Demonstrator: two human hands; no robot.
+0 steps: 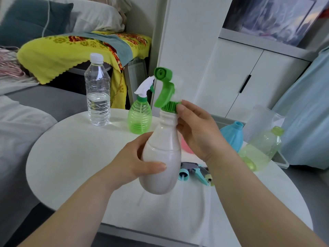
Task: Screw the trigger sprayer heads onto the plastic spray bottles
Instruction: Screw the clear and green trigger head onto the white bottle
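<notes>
My left hand (137, 163) grips the belly of a white spray bottle (162, 157), held above the table and tilted slightly. A green trigger sprayer head (164, 86) sits on its neck. My right hand (197, 129) pinches the head's ribbed green collar (170, 106). Behind, a green spray bottle (140, 118) with a white sprayer head stands upright on the round white table (80, 157). A blue bottle (232, 134) with no head and a yellow-green clear bottle (261, 148) lie at the right. Loose sprayer heads (194, 172), light blue and grey, lie under the white bottle.
A clear water bottle (98, 93) with a white cap stands at the table's back left. A clear plastic bin (277, 157) holds the bottles on the right. A grey sofa (44, 104) lies to the left, white cabinets (240, 77) behind.
</notes>
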